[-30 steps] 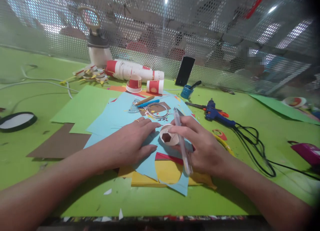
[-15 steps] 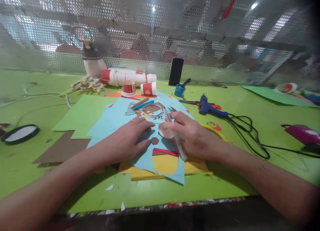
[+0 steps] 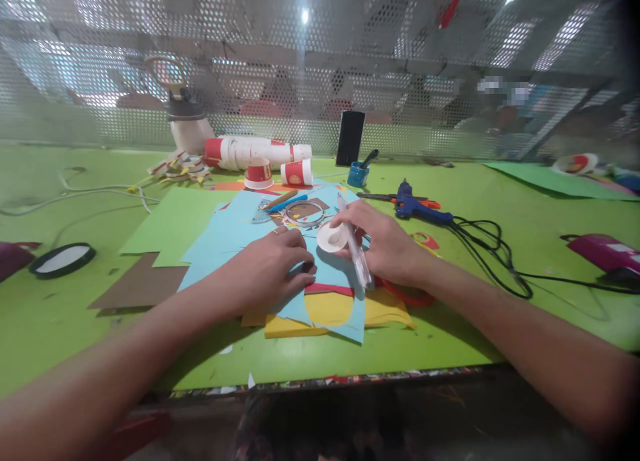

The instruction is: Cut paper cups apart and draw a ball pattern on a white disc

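While both hands work over the paper stack, holdings read as follows. Left hand (image 3: 273,264): lies flat, fingers spread, on the light-blue paper sheet (image 3: 235,238), pinning it; grips nothing. Right hand (image 3: 383,244): closed around 1 clear pen (image 3: 356,248) laid along the fingers, fingertips also pinching 1 white paper disc (image 3: 332,237) just above the blue sheet. Beneath: yellow sheet (image 3: 333,311), red strip (image 3: 327,289), green sheet (image 3: 167,224), brown card (image 3: 140,288), all on the green surface (image 3: 450,314). Nearby: blue glue gun (image 3: 417,209) with black cord (image 3: 500,254), red-and-white paper cups (image 3: 280,164), tape roll (image 3: 63,259). Risk, as judged: the disc may slip from a pinch shared with the pen; loose sheets could slide if the left hand lifts.
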Demonstrator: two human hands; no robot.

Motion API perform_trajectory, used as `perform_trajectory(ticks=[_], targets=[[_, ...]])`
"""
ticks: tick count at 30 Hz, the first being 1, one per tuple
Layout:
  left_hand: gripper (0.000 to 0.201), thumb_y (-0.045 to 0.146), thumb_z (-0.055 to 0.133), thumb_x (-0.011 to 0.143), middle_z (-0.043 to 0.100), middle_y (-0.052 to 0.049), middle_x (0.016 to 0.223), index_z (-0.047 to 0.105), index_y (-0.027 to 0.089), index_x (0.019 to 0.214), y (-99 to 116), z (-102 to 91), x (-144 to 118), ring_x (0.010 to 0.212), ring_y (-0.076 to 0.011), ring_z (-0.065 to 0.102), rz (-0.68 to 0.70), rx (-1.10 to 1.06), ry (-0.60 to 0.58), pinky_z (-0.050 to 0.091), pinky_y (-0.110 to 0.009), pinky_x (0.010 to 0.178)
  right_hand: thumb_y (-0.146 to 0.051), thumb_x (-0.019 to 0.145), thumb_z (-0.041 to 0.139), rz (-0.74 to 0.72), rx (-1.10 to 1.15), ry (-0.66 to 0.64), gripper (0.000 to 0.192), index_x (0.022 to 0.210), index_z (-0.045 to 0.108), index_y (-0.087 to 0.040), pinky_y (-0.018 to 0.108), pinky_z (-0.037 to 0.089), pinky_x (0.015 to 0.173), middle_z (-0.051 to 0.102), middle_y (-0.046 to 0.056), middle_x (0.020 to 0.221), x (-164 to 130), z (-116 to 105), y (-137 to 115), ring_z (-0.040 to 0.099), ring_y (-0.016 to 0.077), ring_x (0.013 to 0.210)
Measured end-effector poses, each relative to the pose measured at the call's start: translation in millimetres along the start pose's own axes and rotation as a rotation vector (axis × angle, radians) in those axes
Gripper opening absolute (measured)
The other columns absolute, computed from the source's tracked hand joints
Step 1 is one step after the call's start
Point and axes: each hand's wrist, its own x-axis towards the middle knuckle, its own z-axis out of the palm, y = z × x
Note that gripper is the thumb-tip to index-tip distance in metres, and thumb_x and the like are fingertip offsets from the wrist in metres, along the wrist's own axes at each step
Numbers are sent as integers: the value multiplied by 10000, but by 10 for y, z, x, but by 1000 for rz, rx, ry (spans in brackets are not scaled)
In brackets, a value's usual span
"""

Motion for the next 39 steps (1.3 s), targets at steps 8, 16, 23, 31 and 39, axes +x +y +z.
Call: perform_trajectory(ticks=[8, 16, 23, 31, 39], targets=[[275, 176, 459, 938, 635, -95, 853, 695, 133, 803, 83, 105, 30, 784, -202, 577, 65, 313, 37, 488, -330, 717, -207, 804, 695, -105, 64, -20, 290, 1071, 584, -197, 389, 494, 815, 612, 66, 987, -26, 105, 21, 578, 212, 904], [240, 109, 463, 905, 646, -103, 809, 666, 118, 776, 151, 64, 20, 742, -218, 582, 4, 366, -48, 473, -336, 678, -226, 792, 717, -66, 129, -27, 317, 1084, 591, -221, 375, 502, 844, 621, 62, 1020, -31, 101, 44, 591, 212, 943], [205, 115, 493, 849, 648, -63, 736, 683, 127, 776, 18, 67, 23, 688, -175, 585, -137, 108, 76, 453, -291, 664, -236, 780, 732, 44, 184, -49, 317, 1067, 602, -205, 366, 520, 834, 630, 58, 1022, -50, 92, 28, 616, 206, 933], [190, 214, 558, 882, 641, -79, 862, 732, 142, 863, -17, 5, 22, 738, -160, 590, -20, 51, 16, 463, -272, 689, -257, 762, 733, 147, 183, -91, 312, 1045, 611, -212, 370, 538, 838, 631, 57, 1033, -47, 95, 55, 620, 207, 950], [153, 54, 543, 858, 654, -119, 807, 692, 89, 851, 184, -19, 27, 705, -204, 612, 89, 371, -44, 483, -310, 625, -290, 751, 705, 105, 78, -104, 248, 968, 634, -196, 365, 504, 756, 658, 53, 918, -25, 59, -26, 610, 211, 816]])
